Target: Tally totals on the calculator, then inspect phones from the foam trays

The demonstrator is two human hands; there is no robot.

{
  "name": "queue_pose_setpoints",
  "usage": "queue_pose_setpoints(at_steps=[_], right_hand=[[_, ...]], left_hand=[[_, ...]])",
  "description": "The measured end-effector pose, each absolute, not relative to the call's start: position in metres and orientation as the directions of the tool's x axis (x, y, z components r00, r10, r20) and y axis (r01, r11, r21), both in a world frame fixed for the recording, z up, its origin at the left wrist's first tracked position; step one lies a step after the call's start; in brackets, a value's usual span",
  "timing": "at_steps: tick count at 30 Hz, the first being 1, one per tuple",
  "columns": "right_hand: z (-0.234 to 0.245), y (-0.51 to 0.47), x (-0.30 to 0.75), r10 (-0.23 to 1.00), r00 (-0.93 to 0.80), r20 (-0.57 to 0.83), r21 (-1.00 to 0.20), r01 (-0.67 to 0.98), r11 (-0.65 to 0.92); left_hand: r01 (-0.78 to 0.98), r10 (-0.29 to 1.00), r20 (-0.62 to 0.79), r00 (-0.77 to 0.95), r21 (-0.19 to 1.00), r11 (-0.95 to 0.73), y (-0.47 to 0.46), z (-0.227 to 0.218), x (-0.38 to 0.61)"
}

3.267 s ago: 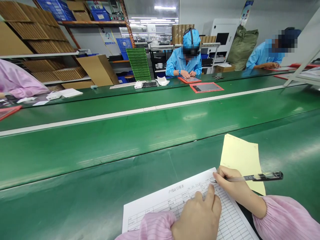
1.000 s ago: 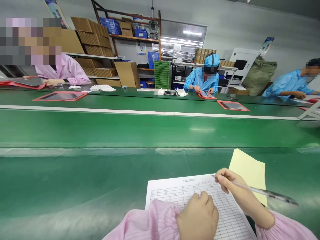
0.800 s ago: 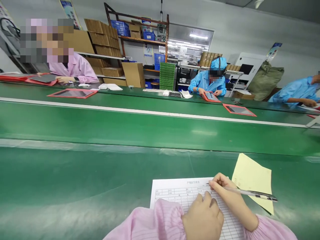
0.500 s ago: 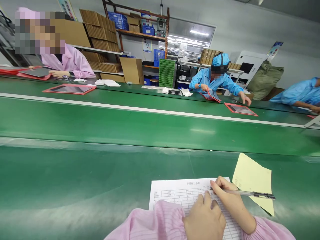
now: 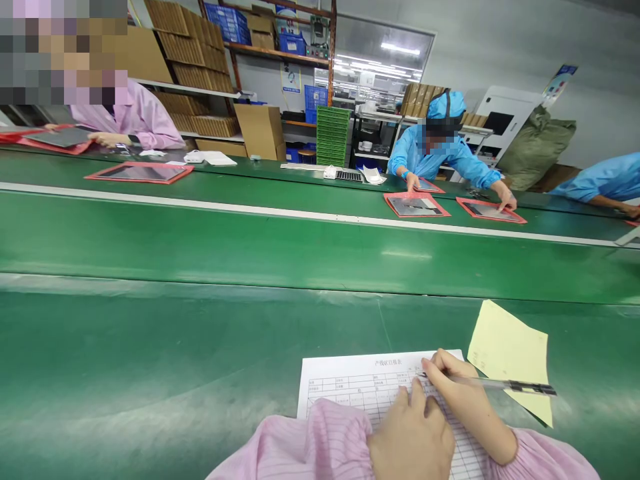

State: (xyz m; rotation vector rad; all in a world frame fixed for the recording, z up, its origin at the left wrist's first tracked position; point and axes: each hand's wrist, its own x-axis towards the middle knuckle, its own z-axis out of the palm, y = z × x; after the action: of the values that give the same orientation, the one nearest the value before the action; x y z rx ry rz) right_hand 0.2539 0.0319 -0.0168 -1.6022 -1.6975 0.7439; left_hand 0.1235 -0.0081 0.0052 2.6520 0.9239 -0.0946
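A white printed form (image 5: 350, 380) with a table grid lies on the green bench in front of me. My left hand (image 5: 410, 437) rests on the form, fingers curled loosely with the forefinger out, holding the sheet down. My right hand (image 5: 457, 400) is closed on a clear pen (image 5: 500, 384) with a black cap end, its tip touching the top right of the form. A pale yellow sheet (image 5: 510, 350) lies partly under the form at the right. Both my sleeves are pink.
A green conveyor belt (image 5: 250, 247) with a white stripe runs across in front. On its far side lie red-framed trays (image 5: 415, 205) holding dark panels. A person in blue reaches over two trays; a person in pink sits far left. Shelves with cardboard stand behind.
The person in blue has laid a tray flat on the belt and spread both arms over two trays. My pen tip stays at the form's top right; my hands have barely shifted.
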Motion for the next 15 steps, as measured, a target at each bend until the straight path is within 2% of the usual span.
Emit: queue_pose_setpoints(at_steps=[15], right_hand=[[-0.015, 0.033, 0.251, 0.998, 0.018, 0.067, -0.786, 0.617, 0.042]], left_hand=[[0.663, 0.678, -0.08, 0.73, 0.322, -0.676, -0.014, -0.038, 0.127]])
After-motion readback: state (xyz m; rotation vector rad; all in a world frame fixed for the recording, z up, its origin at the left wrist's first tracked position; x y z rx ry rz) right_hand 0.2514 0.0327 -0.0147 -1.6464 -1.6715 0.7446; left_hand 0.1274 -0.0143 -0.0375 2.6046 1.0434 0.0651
